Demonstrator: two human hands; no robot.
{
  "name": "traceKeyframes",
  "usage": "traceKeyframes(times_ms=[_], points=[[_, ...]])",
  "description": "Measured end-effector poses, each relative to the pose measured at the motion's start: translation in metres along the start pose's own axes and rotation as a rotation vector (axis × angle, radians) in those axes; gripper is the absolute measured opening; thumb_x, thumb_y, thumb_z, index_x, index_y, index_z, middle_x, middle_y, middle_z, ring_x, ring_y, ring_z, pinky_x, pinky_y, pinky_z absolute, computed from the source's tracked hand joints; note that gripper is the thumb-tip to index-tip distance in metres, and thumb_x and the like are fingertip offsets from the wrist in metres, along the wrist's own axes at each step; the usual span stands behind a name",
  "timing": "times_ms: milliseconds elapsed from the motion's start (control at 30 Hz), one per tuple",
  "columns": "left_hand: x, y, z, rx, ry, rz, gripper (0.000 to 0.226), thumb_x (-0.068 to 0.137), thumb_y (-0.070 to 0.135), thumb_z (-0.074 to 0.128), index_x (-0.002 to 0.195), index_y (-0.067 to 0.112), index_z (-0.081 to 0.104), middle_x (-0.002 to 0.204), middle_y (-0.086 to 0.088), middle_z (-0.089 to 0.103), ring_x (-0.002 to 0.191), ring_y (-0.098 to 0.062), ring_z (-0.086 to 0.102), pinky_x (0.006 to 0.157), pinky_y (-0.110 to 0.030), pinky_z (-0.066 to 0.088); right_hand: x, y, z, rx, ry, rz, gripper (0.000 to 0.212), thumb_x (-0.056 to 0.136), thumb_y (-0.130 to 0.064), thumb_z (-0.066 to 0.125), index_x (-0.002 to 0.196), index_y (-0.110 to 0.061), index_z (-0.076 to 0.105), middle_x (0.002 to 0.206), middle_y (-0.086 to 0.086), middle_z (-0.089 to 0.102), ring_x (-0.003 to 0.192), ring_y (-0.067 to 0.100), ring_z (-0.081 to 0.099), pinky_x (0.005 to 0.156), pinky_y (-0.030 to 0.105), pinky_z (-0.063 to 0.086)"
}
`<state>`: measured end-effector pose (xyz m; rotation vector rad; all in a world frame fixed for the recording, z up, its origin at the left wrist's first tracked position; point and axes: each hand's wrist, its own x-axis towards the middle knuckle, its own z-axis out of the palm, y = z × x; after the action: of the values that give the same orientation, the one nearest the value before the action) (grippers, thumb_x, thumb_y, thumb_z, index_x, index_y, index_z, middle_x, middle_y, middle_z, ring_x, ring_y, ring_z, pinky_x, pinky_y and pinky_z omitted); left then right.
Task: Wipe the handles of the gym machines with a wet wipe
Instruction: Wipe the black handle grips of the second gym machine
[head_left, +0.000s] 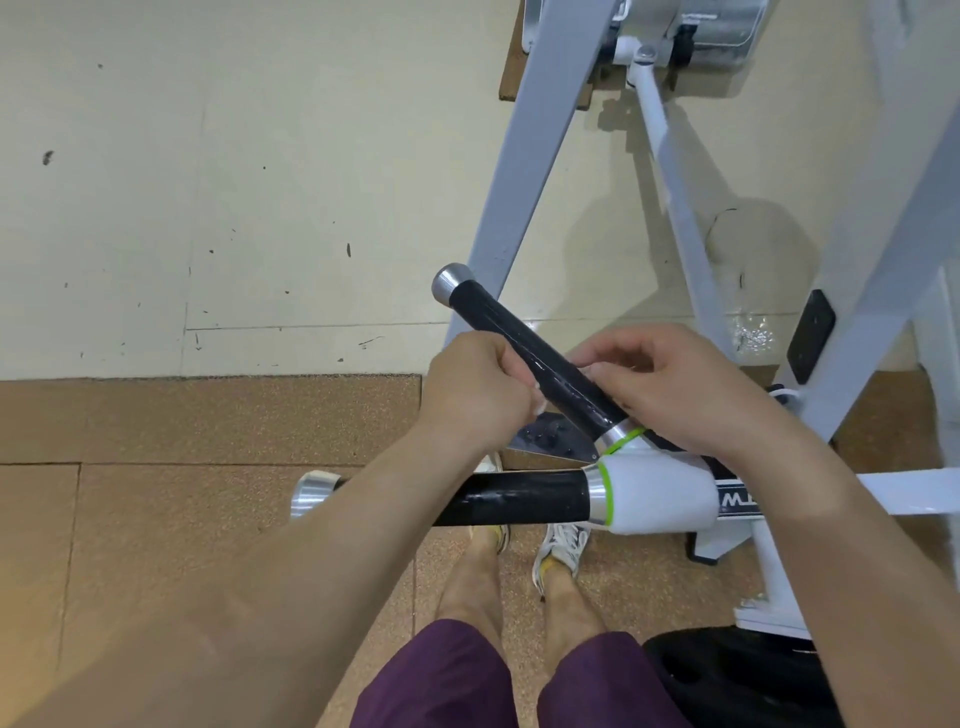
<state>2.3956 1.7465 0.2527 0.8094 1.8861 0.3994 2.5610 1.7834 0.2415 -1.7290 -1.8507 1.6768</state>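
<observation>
Two black handles with silver end caps branch from a white joint (654, 493) of the machine. The upper handle (498, 317) slants up to the left and looks wet and glossy. The lower handle (519, 499) runs level to the left under my left forearm. My left hand (478, 384) curls at the left side of the upper handle, with a bit of white wet wipe (537, 402) showing at its fingers. My right hand (675, 384) sits on the right side of that handle with fingers bent toward it; only a sliver of wipe shows there.
The white machine frame (524, 171) rises behind the handles, with another white bar (670, 166) to the right. Pale floor lies at the left, cork-coloured mats (208, 415) below. My legs and shoes (561, 545) stand under the handles. A black round object (727, 670) lies at lower right.
</observation>
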Motion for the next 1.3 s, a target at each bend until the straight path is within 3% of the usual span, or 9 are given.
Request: traceKeyframes(times_ms=[267,400,533,700,767,933,1033,1200,1300], points=[[-0.031,0.009,0.016,0.292,-0.176,0.208,0.022,0.075,0.018,0.074,0.066,0.023,0.054,0.072,0.007,0.065,0.074,-0.013,0.063,0.068,-0.029,0.049,-0.011,0.003,-0.003,-0.084,-0.002,-0.031,0.021,0.091,-0.02,0.054,0.1,-0.03,0.07,0.085,-0.011,0.069,0.08,0.007,0.064,0.075,0.027,0.051],[-0.022,0.011,0.007,0.309,-0.03,0.174,0.027,0.075,0.014,0.071,0.062,0.023,0.049,0.067,0.008,0.057,0.064,-0.013,0.055,0.056,-0.025,0.038,-0.018,0.006,-0.011,-0.119,-0.024,0.011,0.022,0.094,-0.017,0.052,0.098,-0.028,0.07,0.082,-0.012,0.068,0.077,0.004,0.062,0.066,0.021,0.045],[-0.036,0.015,0.021,0.36,-0.037,0.241,0.03,0.076,0.013,0.069,0.058,0.023,0.047,0.069,0.008,0.058,0.067,-0.01,0.056,0.055,-0.022,0.039,-0.023,0.011,-0.012,-0.102,-0.106,0.037,0.023,0.096,-0.02,0.05,0.109,-0.026,0.068,0.08,-0.016,0.062,0.068,-0.007,0.052,0.061,0.015,0.035],[-0.044,0.012,0.011,0.187,-0.075,0.315,0.022,0.076,0.015,0.076,0.069,0.026,0.059,0.066,0.008,0.068,0.063,-0.003,0.062,0.058,-0.018,0.047,-0.038,0.011,-0.01,0.178,0.011,0.009,0.025,0.094,-0.011,0.054,0.095,-0.032,0.068,0.094,-0.01,0.072,0.091,0.004,0.065,0.084,0.024,0.049],[-0.041,0.019,0.009,0.127,-0.097,0.396,0.017,0.079,0.015,0.075,0.08,0.029,0.066,0.073,0.012,0.07,0.07,0.001,0.065,0.067,-0.015,0.05,-0.043,0.012,-0.012,0.279,0.049,0.031,0.023,0.092,-0.01,0.056,0.092,-0.028,0.069,0.093,-0.005,0.074,0.09,0.008,0.067,0.082,0.021,0.052],[-0.019,0.035,0.029,0.608,-0.213,0.642,0.013,0.086,0.037,0.065,0.096,0.037,0.073,0.07,0.02,0.057,0.095,-0.012,0.047,0.083,-0.036,0.038,-0.047,0.018,-0.017,0.318,0.073,0.111,0.026,0.095,-0.007,0.051,0.102,-0.025,0.069,0.094,-0.004,0.073,0.088,0.005,0.067,0.081,0.021,0.053],[-0.008,0.041,0.036,0.746,-0.29,0.618,0.015,0.09,0.038,0.06,0.099,0.038,0.072,0.095,0.014,0.056,0.107,-0.018,0.038,0.086,-0.04,0.035,-0.044,0.024,-0.018,0.395,0.005,0.186,0.022,0.093,-0.012,0.057,0.109,-0.022,0.069,0.1,0.0,0.073,0.096,0.015,0.068,0.088,0.037,0.056],[-0.015,0.043,0.029,0.636,-0.281,0.645,0.026,0.088,0.018,0.063,0.111,0.03,0.066,0.093,0.011,0.07,0.093,-0.011,0.058,0.089,-0.035,0.044,-0.041,0.025,-0.03,0.486,-0.112,0.155,0.019,0.083,-0.015,0.07,0.102,-0.019,0.071,0.089,0.006,0.076,0.092,0.022,0.071,0.088,0.035,0.056],[-0.02,0.029,0.019,0.517,-0.176,0.645,0.022,0.084,0.016,0.067,0.102,0.029,0.068,0.086,0.015,0.064,0.086,-0.006,0.058,0.078,-0.026,0.047,-0.037,0.025,-0.019,0.401,0.051,0.126,0.008,0.081,-0.013,0.073,0.087,-0.017,0.073,0.076,0.009,0.074,0.072,0.016,0.07,0.073,0.032,0.058]])
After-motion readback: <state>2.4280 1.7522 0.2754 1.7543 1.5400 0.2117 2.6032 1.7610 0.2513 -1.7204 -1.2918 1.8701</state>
